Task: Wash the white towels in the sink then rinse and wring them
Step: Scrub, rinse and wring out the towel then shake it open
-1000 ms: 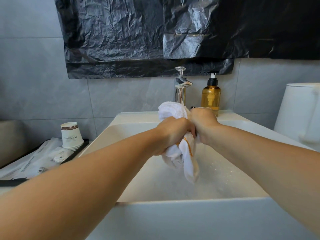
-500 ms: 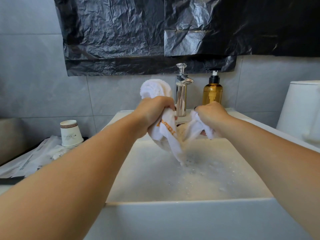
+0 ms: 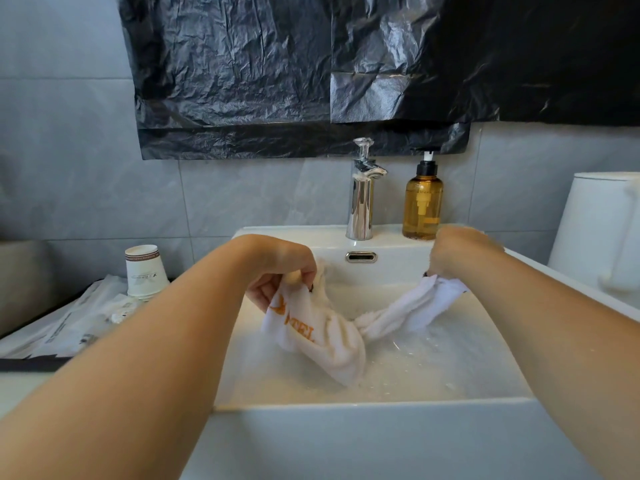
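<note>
A wet white towel (image 3: 332, 336) with orange lettering stretches across the white sink (image 3: 363, 407), sagging in the middle toward the foamy water. My left hand (image 3: 280, 275) pinches its left end above the basin's left side. My right hand (image 3: 457, 258) grips the other end near the back right of the basin; its fingers are blurred. The towel's lowest fold touches the water.
A chrome tap (image 3: 362, 195) and an amber soap pump bottle (image 3: 422, 202) stand on the sink's back ledge. Stacked paper cups (image 3: 143, 271) and plastic packets (image 3: 65, 323) lie on the counter at left. A white object (image 3: 602, 233) sits at right. Black plastic sheeting (image 3: 311, 71) covers the wall.
My hands have moved apart and lower, from a tight twist together to holding the towel's two ends spread across the basin. The towel has unrolled and hangs slack between them.
</note>
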The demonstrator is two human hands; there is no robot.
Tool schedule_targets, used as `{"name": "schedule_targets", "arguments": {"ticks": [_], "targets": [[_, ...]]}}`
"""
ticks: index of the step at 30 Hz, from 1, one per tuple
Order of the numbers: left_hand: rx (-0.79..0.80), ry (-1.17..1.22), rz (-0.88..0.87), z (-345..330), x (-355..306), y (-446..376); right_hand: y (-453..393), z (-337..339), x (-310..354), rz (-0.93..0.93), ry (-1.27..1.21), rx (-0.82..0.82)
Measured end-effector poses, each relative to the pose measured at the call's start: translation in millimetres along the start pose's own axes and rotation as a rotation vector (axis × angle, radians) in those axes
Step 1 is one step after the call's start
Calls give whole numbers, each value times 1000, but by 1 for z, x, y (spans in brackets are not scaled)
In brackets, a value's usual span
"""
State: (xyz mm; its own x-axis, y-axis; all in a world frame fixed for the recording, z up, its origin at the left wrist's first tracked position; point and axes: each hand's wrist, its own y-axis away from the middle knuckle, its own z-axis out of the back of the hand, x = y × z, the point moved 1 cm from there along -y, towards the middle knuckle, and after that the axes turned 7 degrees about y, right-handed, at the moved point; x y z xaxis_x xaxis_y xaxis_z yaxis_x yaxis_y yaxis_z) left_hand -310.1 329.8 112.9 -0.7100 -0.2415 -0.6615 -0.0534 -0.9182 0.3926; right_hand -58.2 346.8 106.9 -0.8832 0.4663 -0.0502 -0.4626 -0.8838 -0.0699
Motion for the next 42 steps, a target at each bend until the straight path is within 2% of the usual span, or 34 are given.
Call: {"name": "schedule_targets", "arguments": {"ticks": [3, 6, 8, 11, 13, 16, 18, 20, 25, 28, 31, 33, 35, 36, 38, 39, 40, 42], "targets": [[-121, -12, -56, 2, -3, 2, 9, -1, -1, 4, -18, -38], [-226, 58, -167, 5, -8, 1, 18, -7, 13, 214, -3, 7], [-232, 198, -256, 7, -9, 3, 27, -10, 25, 474, -158, 163], [-98, 522, -350, 5, -11, 7, 54, -14, 42, 718, -662, 611], [-86, 609, -378, 3, -11, 9, 61, -18, 50, 818, -643, 693], [-265, 475, -352, 6, -13, 13, 63, -27, 53, 802, -421, 794], [-416, 338, -327, 16, -10, 9, 59, -27, 54, 728, -306, 741], [-488, 182, -288, 24, -4, 4, 54, -19, 51, 621, -264, 533], [-399, -202, -126, 19, 3, 9, 25, -2, 25, 316, -351, 55], [-413, -471, -86, 15, 0, 6, 14, -4, 16, 184, -482, -132], [-425, -587, -168, 11, -1, -8, 10, -5, 16, 172, -535, -199], [-403, -529, -385, 4, -5, -11, 7, -7, 18, 183, -583, -197], [-219, -441, -593, -12, -11, -8, 6, -8, 18, 190, -564, -189], [-93, -466, -634, -22, -13, -9, 6, -9, 16, 183, -503, -183], [118, -642, -572, -44, -15, -9, 8, -11, 13, 133, -357, -181], [169, -735, -521, -53, -15, -11, 10, -11, 12, 122, -297, -166], [180, -785, -488, -59, -15, -15, 9, -13, 12, 144, -248, -141], [101, -784, -529, -63, -15, -23, 8, -15, 16, 231, -224, -98]]}}
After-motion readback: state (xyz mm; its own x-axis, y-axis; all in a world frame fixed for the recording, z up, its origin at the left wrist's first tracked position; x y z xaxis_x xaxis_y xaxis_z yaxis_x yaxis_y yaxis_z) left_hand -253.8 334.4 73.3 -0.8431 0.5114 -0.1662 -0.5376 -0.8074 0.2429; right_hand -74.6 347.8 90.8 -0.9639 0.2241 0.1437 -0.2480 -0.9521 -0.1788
